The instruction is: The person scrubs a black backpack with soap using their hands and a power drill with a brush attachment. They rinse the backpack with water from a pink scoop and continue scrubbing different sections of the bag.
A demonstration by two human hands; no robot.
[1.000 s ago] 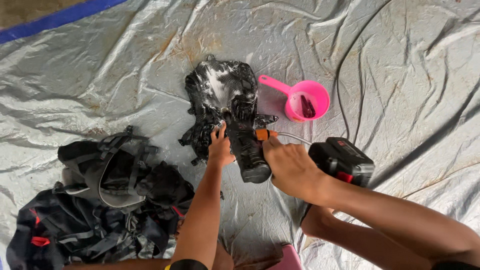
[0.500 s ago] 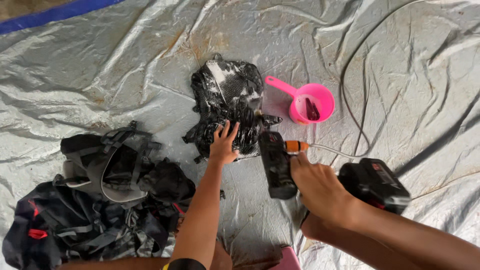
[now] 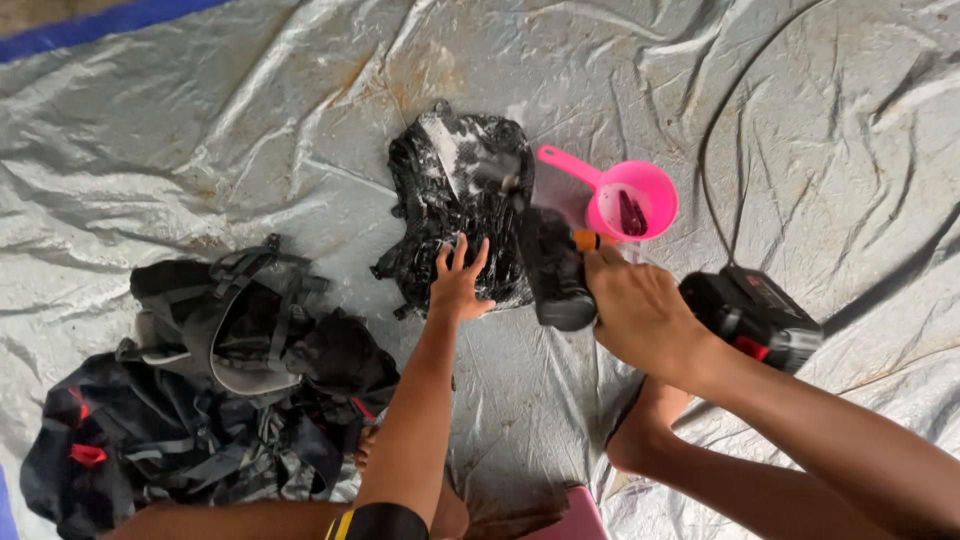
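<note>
Wet bag: a black backpack (image 3: 462, 205) lies flat on the silver sheet (image 3: 200, 130), in the middle and a bit far. It is shiny and wet, with white soap foam on its far end.
Bag's long way: it runs near to far. The foamy end points far and the darker end points near, toward the person.
Left hand (image 3: 458, 285): it is open, with the fingers spread, and it lies flat on the near end of the wet bag. It grips nothing.
Right hand (image 3: 640, 310): it is closed around a black spray tool (image 3: 553, 265) that has a small orange part by the fingers.
Spray tool: it lies just to the right of the wet bag, at the bag's right edge. Its long way runs near to far, and the front end points far.
Black box: a black box with red bits (image 3: 755, 315) sits just to the right of the right hand. A thin dark cord curves away from it, going far.
Pink scoop (image 3: 625, 195): it is far and right of the bag, and its handle points left toward the foam.
Other bags: a pile of dark bags (image 3: 210, 390) lies near and left, well apart from the wet bag.
</note>
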